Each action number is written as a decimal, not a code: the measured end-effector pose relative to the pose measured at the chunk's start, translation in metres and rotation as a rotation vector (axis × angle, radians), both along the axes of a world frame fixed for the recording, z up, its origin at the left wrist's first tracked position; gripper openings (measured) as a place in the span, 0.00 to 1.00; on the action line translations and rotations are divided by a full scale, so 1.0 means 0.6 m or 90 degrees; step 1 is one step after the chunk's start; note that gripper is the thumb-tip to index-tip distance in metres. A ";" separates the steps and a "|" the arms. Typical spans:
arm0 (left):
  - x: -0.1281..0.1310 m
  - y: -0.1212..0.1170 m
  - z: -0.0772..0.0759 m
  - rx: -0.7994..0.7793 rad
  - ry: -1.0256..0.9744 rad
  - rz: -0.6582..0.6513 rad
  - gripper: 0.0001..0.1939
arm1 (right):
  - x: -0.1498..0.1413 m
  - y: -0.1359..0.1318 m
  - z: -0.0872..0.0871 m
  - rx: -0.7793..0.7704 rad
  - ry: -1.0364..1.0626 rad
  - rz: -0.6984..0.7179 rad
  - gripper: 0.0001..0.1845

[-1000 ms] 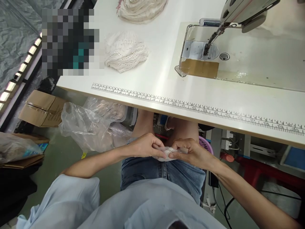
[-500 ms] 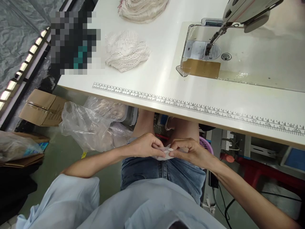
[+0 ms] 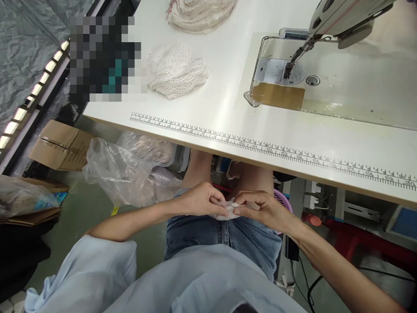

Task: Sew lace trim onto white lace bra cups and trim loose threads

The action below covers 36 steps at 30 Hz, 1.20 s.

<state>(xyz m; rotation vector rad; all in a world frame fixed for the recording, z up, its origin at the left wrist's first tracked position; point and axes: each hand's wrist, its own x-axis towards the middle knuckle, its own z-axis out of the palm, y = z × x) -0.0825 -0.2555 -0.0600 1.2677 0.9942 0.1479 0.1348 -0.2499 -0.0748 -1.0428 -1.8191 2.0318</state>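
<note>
A small piece of thin white fabric (image 3: 230, 211) is stretched between my hands just above my lap, below the table's front edge. My left hand (image 3: 208, 201) is closed, with thumb and fingers pinching its left side. On the right side, my right hand (image 3: 257, 205) pinches it the same way, index finger bent over the thumb. The fingers cover much of the fabric, so its full shape is hidden. On the table (image 3: 224, 108) lies a stack of white eyelet lace pieces (image 3: 177, 71). Behind that sits a bundle of cream fabric (image 3: 202, 15).
A sewing machine (image 3: 345, 21) stands at the table's right, its needle area (image 3: 288, 71) above a metal plate. A printed ruler runs along the front edge. Left below are a clear plastic bag (image 3: 120, 174) and a cardboard box (image 3: 61, 145). A purple basket (image 3: 282, 199) is beside my right leg.
The whole view has shifted slightly, so the table and machine appear a little further right. Both hands keep their pinch on the white fabric, almost unmoved.
</note>
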 end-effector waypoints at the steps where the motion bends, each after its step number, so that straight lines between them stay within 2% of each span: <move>1: 0.000 0.000 0.000 0.002 0.002 0.000 0.14 | 0.000 0.000 0.000 -0.002 0.001 -0.007 0.10; 12: 0.003 -0.002 0.007 0.044 0.024 -0.010 0.13 | -0.001 -0.004 -0.001 0.004 0.001 -0.054 0.11; 17: 0.001 -0.001 0.008 0.026 0.012 -0.037 0.14 | -0.002 -0.002 0.004 -0.003 -0.015 -0.056 0.13; 22: 0.002 0.001 0.007 0.006 0.025 -0.027 0.12 | 0.002 0.000 0.009 -0.047 -0.030 -0.045 0.15; 26: 0.004 0.003 0.009 -0.005 0.031 -0.024 0.12 | 0.003 -0.001 0.005 -0.053 -0.020 -0.018 0.14; 31: 0.004 0.003 0.007 -0.020 0.019 -0.023 0.12 | -0.006 -0.002 0.001 -0.051 -0.019 -0.037 0.15; 36: -0.002 0.005 0.005 -0.059 -0.002 -0.039 0.14 | -0.006 0.001 0.004 -0.088 0.003 -0.026 0.14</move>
